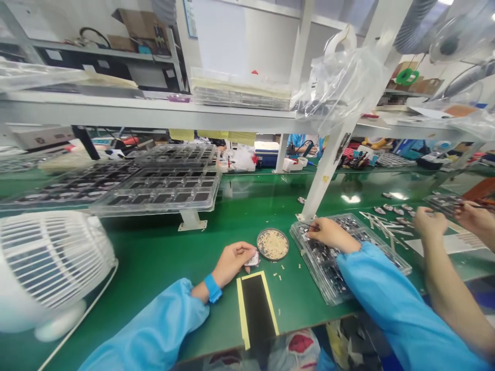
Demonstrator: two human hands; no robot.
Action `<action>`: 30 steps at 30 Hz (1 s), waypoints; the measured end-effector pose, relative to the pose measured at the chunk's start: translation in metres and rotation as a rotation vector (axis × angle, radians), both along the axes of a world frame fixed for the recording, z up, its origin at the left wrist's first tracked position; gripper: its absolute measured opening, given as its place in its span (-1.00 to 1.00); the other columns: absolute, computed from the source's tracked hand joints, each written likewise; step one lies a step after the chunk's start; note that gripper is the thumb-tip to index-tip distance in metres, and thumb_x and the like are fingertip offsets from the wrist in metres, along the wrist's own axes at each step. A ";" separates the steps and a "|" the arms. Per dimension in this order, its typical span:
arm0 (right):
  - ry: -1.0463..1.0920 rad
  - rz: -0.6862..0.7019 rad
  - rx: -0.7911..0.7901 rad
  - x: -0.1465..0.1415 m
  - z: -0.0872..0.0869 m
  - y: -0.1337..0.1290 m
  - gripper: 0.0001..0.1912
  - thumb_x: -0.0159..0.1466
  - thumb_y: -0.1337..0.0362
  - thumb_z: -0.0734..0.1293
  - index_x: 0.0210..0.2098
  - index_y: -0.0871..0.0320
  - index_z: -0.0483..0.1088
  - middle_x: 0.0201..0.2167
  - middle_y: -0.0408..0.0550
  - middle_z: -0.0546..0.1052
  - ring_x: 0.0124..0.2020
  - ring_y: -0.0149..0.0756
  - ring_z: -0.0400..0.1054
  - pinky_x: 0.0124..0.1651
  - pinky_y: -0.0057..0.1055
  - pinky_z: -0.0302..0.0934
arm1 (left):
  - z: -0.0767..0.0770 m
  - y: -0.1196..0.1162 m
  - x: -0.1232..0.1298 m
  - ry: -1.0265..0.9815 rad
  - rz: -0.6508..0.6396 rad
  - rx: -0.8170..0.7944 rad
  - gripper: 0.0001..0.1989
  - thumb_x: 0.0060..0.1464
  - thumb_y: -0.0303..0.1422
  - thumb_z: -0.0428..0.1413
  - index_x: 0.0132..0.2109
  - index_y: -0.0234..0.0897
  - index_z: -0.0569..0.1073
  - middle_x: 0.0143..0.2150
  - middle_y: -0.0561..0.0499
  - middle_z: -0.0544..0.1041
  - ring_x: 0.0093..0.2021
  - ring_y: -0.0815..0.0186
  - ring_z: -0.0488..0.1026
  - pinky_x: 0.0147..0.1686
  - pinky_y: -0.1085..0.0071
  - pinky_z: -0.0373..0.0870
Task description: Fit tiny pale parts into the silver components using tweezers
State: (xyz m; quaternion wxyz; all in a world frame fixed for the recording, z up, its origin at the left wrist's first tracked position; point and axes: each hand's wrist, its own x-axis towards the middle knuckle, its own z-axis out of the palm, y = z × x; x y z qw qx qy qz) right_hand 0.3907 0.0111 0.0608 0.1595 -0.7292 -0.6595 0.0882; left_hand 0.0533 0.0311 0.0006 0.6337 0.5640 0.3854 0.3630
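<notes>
Between the thumb and fingers of my left hand (234,262) is a small flat whitish part with a reddish edge (252,259), held just above the green bench. Beside it stands a round dish (287,246) of small beige pieces. My right hand (333,235) reaches over the far left part of a clear plastic tray (320,288) holding many small dark and metallic parts. Its fingers are pinched around a thin dark tool (308,225), whose tip is too small to make out. A black mat (257,309) edged with yellow tape lies near my left hand.
A white fan (58,268) stands at the left. Clear trays (162,193) of dark squares sit on a raised stand behind. A metal post (325,165) rises beyond the right tray. At the right, another person's hands (431,224) work near loose parts and white strips (381,226).
</notes>
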 end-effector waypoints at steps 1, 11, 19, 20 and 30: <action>0.013 -0.004 0.015 0.000 0.000 -0.002 -0.88 0.14 0.22 0.47 -0.43 0.13 0.53 -0.44 -0.07 0.61 -0.35 -0.15 0.52 -0.30 -0.37 0.24 | 0.000 -0.002 -0.004 0.002 0.007 -0.004 -0.53 -0.09 -0.03 0.35 -0.24 -0.38 0.55 -0.48 -0.06 0.58 -0.63 0.38 0.42 -0.72 0.56 -0.02; 0.696 0.143 0.265 -0.094 0.015 -0.032 -0.67 0.22 0.10 0.44 -0.06 0.08 0.52 -0.19 -0.04 0.62 -0.14 -0.13 0.53 -0.03 -0.21 0.40 | 0.013 -0.015 -0.012 -0.013 -0.034 -0.066 -0.49 0.02 0.04 0.26 -0.12 -0.35 0.57 -0.44 -0.02 0.54 -0.60 0.40 0.42 -0.70 0.58 0.03; 1.034 0.254 0.178 -0.181 -0.026 -0.024 -0.73 0.24 0.15 0.44 -0.09 0.08 0.50 -0.24 -0.09 0.58 -0.28 -0.24 0.51 -0.20 -0.33 0.43 | 0.009 -0.015 -0.016 -0.065 -0.049 0.072 -0.56 0.13 0.03 0.19 -0.27 -0.31 0.45 -0.52 0.05 0.48 -0.60 0.38 0.39 -0.66 0.54 0.22; 1.035 0.246 0.163 -0.182 -0.030 -0.025 -0.75 0.25 0.13 0.42 -0.12 0.07 0.50 -0.28 -0.10 0.57 -0.35 -0.26 0.49 -0.29 -0.35 0.41 | 0.010 -0.014 -0.017 -0.055 -0.032 0.069 -0.56 0.12 0.03 0.19 -0.28 -0.32 0.46 -0.53 0.05 0.48 -0.61 0.39 0.37 -0.67 0.54 0.20; 1.054 0.134 0.129 -0.163 -0.033 -0.030 -0.64 0.23 -0.04 0.42 -0.45 0.13 0.43 -0.57 -0.15 0.45 -0.58 -0.36 0.26 -0.50 -0.42 0.15 | 0.019 -0.011 -0.022 -0.118 0.044 -0.006 -0.58 0.22 -0.11 0.10 -0.06 -0.42 0.59 -0.40 -0.14 0.60 -0.46 0.26 0.51 -0.57 0.48 0.13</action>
